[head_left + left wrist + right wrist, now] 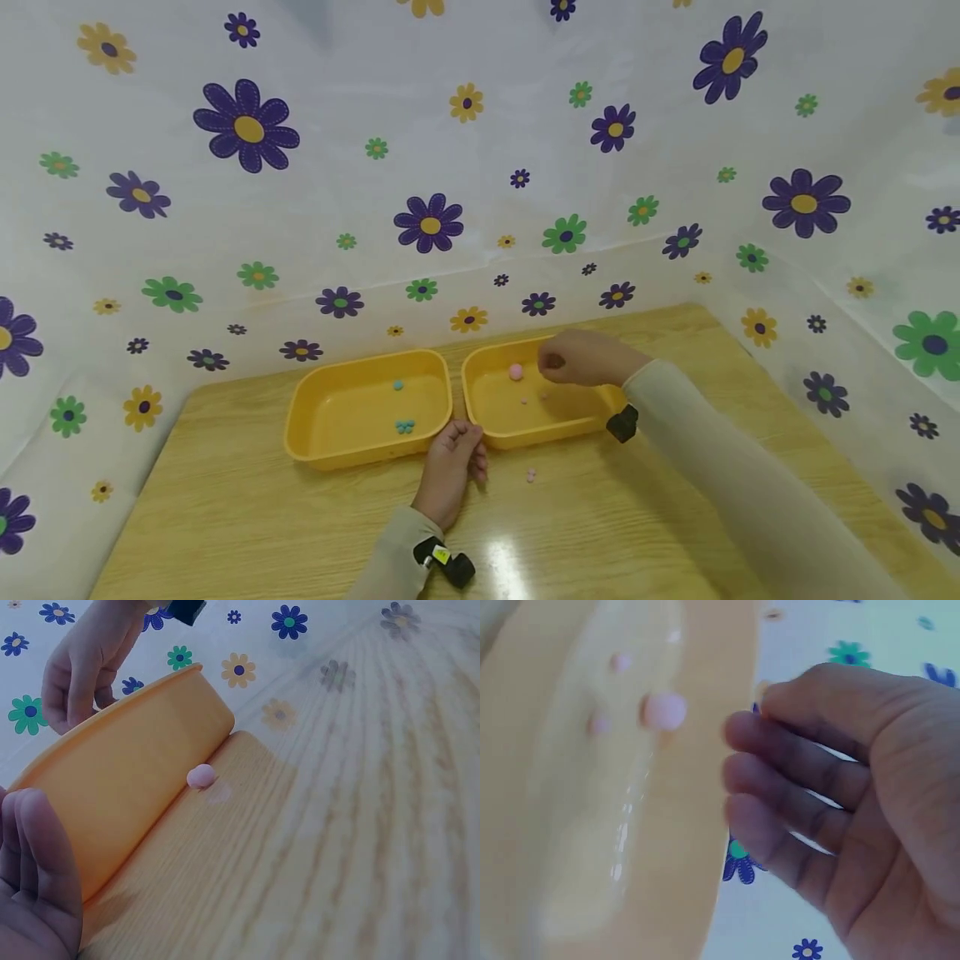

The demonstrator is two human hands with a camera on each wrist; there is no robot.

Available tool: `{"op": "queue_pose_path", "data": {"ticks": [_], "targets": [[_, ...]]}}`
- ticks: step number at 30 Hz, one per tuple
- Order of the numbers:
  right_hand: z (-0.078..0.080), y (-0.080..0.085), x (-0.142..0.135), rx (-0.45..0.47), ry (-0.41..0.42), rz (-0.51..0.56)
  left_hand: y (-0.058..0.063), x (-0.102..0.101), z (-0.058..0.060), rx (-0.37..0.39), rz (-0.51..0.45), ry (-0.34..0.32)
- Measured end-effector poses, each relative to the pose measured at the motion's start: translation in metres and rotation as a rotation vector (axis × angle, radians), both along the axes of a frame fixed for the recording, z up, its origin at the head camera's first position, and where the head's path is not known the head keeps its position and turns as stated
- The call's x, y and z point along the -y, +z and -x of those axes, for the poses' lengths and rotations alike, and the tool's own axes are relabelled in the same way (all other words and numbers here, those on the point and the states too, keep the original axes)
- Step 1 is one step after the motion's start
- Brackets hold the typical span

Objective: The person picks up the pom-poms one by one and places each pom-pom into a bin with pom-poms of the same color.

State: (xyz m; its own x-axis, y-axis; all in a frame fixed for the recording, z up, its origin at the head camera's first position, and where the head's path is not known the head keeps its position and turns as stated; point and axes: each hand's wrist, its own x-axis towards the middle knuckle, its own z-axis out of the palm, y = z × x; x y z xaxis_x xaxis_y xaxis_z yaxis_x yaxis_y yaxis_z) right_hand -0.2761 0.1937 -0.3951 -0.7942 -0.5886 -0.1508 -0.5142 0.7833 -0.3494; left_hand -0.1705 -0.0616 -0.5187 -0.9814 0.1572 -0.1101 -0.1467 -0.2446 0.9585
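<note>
Two yellow trays stand side by side on a wooden table. Over the far right part of the right tray (491,439) is my right hand (581,358), fingers bent loosely; nothing shows between them in the right wrist view. Inside that tray lie a larger pink ball (664,712) and two tiny pink balls, one (524,402) nearer its front. My left hand (450,462) rests at the front between the trays, fingertips by the right tray's near corner, holding nothing visible. A small pink cluster (531,475) sits on the table just in front of that tray.
The left tray (315,462) contains a single teal ball (398,385) and a small teal cluster (405,427). Behind and beside the wooden table (247,517) hangs a white flowered sheet (330,183).
</note>
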Motion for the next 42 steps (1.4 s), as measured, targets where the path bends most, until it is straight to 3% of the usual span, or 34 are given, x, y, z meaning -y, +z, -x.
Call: {"op": "queue_pose_path", "data": {"ticks": [6,11,18,27,32,37,42], "targets": [[-0.033,-0.003,-0.002,-0.159,-0.018,0.223,-0.002,0.002,-0.001,0.008,0.007,0.001],[-0.055,-0.008,0.000,-0.187,-0.040,0.378,-0.003,0.001,-0.001,-0.013,0.002,-0.001],[-0.078,-0.022,0.007,-0.254,-0.017,0.464,-0.003,0.001,-0.001,-0.010,-0.004,0.009],[-0.090,-0.020,0.018,-0.253,0.064,0.421,-0.004,0.000,0.001,-0.010,-0.009,0.014],[-0.094,-0.024,0.026,-0.151,0.136,0.396,-0.003,-0.001,0.001,-0.005,-0.003,0.015],[-0.098,-0.032,0.035,0.000,0.143,0.284,-0.003,-0.001,0.001,-0.010,-0.005,0.007],[-0.100,-0.038,0.043,0.030,0.144,0.170,-0.002,0.000,0.001,-0.020,-0.006,0.004]]}}
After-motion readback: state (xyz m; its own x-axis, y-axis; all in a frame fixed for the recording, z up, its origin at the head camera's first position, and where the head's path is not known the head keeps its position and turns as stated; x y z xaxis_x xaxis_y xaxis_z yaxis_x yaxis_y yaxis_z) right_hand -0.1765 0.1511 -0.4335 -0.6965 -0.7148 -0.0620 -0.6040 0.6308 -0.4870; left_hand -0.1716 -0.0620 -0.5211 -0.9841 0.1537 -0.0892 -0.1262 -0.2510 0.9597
